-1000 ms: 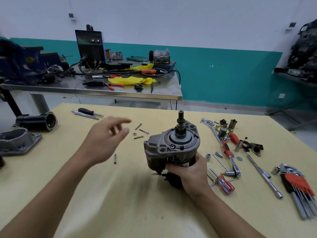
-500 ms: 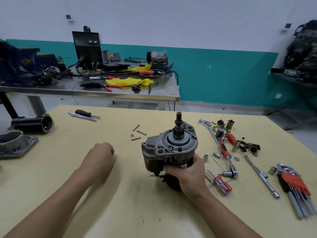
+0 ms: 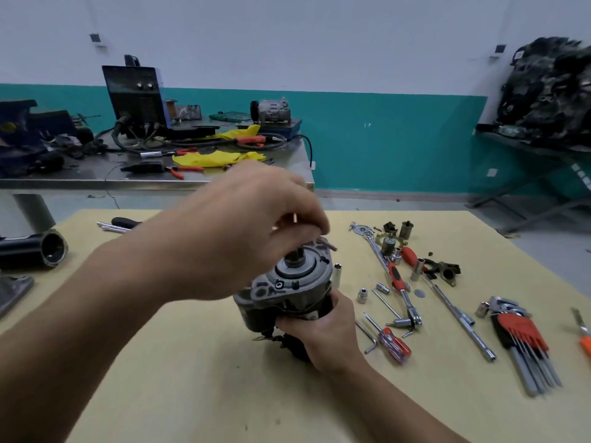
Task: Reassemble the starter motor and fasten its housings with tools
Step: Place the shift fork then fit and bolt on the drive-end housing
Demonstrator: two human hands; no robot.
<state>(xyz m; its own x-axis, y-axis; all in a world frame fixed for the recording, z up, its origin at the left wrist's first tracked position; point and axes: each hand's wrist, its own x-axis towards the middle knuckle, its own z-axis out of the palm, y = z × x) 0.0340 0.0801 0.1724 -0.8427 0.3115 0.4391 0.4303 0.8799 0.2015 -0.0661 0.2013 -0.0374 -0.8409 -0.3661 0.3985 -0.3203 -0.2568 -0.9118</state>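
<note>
**Starter motor** [image 3: 287,287]: stands upright at the centre of the frame on the yellow surface [image 3: 192,378], grey end housing and shaft uppermost, dark body below.

**Right hand** [image 3: 323,334]: lower centre, just right of the motor. The fingers are curled round the dark lower body and grip it from the side.

**Left hand** [image 3: 243,231]: directly above the motor, its forearm entering from the lower left. The fingers are curled and the tips bunched over the shaft end, pinching a slim pale piece [image 3: 295,218]. Motion blur keeps me from telling what it is, or whether it touches the housing.

**Other items, right half of the frame:**
- Ratchet wrench [image 3: 396,279] with red-and-black grip, lying near the motor.
- Loose socket [image 3: 362,295] between the motor and the wrench.
- Red-handled screwdriver [image 3: 391,343], just beside the right hand.
- Long extension bar [image 3: 460,318], lying diagonally.
- Hex key set [image 3: 521,334] in a red holder, towards the right edge.

**Other items, left edge:** black tubular housing [image 3: 35,251], lying on its side with the open end facing right, well apart from the motor.
</note>
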